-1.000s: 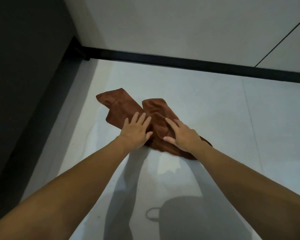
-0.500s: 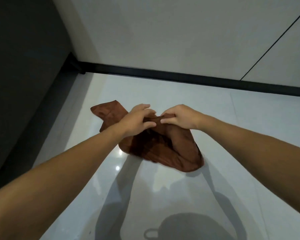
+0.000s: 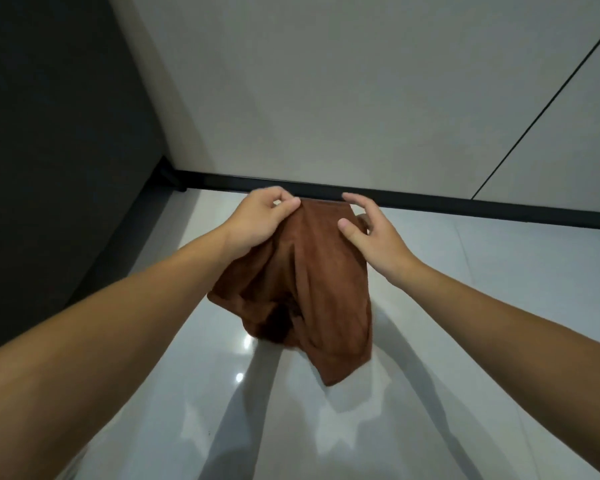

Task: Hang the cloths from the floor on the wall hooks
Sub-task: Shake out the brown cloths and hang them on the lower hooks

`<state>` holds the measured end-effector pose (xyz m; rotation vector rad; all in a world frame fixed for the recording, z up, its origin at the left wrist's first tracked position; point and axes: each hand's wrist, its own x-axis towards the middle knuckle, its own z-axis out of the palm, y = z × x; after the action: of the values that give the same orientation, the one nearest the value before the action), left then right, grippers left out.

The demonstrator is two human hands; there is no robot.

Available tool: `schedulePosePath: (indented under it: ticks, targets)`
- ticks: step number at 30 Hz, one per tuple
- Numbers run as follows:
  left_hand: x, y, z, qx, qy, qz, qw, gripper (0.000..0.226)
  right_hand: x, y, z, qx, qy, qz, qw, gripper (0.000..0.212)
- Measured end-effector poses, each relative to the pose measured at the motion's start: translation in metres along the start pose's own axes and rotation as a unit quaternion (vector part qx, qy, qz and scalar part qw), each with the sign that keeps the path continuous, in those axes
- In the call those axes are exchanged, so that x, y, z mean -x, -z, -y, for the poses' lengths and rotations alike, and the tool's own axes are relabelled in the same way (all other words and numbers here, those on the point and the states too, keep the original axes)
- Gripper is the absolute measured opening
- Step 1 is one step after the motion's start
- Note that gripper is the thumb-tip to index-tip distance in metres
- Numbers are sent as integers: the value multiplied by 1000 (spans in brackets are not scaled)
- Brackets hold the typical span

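Head camera shows us holding one brown cloth (image 3: 312, 289) up in the air, above the glossy pale floor (image 3: 499, 306) and touching nothing below it. Our left hand (image 3: 260, 220) grips the cloth's top left edge, thumb and curled fingers pinching the fabric. Our right hand (image 3: 371, 233) sits at the top right corner with its fingers loosely spread; the thumb tip touches the front of the cloth and the forefinger reaches out just over the top edge. We cannot tell whether the fingers behind touch the fabric. The cloth hangs bunched in deep folds, its lowest corner pointing down to the right. A black skirting strip (image 3: 430, 204) runs along the foot of the light wall (image 3: 326, 98) just beyond our hands, and a dark wall (image 3: 49, 133) stands to the left.
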<state>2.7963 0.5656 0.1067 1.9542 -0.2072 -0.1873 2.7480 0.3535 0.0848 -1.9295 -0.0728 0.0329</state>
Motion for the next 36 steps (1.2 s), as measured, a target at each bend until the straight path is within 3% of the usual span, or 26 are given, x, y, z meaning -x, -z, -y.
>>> schedulePosePath:
  ticks: [4,11,14,20,22,24,27,29,32,36]
  targets:
    - [-13,10,-27,93,-8,-104,990,12,1,-15,15,-52,44,23,997,64]
    - [-8,16,-45,299,73,-145,940,19,5,-49,22,-79,68,58,993,83]
    - [-5,13,-45,329,97,-124,931,19,3,-54,29,-77,82,53,992,76]
    - [2,19,-39,350,104,-118,923,21,-3,-51,45,-115,67,-8,991,32]
    - [9,17,-29,366,108,-77,921,36,-7,-45,49,-152,53,-23,987,25]
    - [16,12,-17,361,84,14,929,52,-11,-38,55,-209,37,-43,976,23]
    - [27,2,-12,204,61,162,964,52,-19,-26,66,-276,14,-67,959,28]
    - [30,-4,-14,116,63,206,970,57,-22,-17,77,-277,14,-82,957,31]
    - [29,-9,-21,129,76,156,976,52,-27,-9,84,-267,11,-93,959,29]
    - [18,-11,-28,237,129,13,963,41,-28,-2,72,-204,-1,-55,977,39]
